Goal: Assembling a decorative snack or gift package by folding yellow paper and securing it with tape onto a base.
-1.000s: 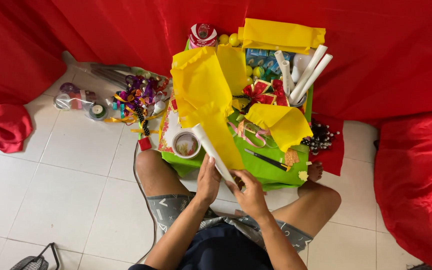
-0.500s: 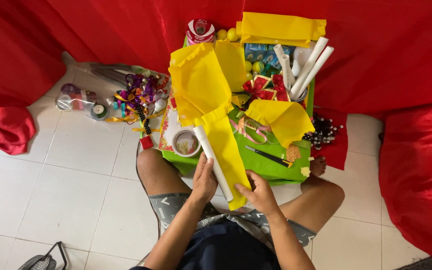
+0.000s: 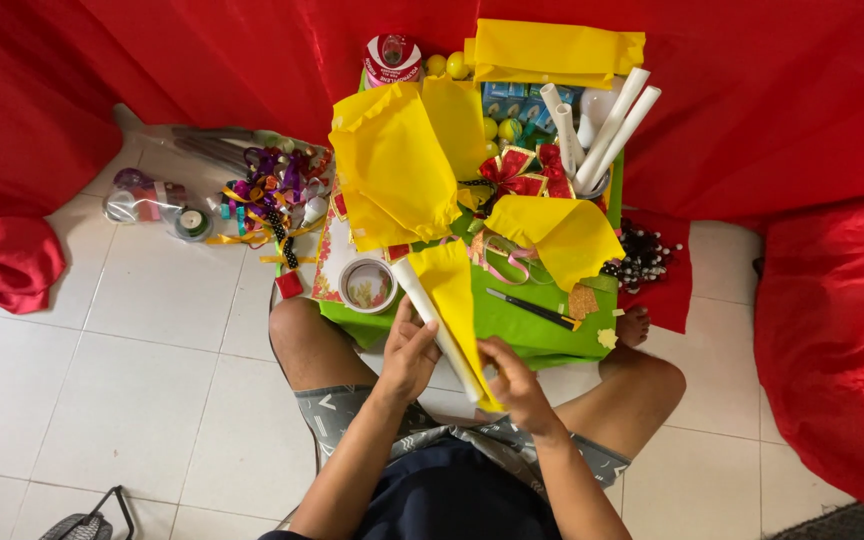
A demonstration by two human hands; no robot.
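Hands grip one white paper tube wrapped in yellow tissue sheet: left hand closed mid-length, right hand pinching the near end (axis runs far-left to near-right).

The lower end of the white paper tube is covered by the yellow tissue sheet and the right hand. The left hand hides its own fingertips behind the tube. The dark wire object is cut off by the bottom edge.
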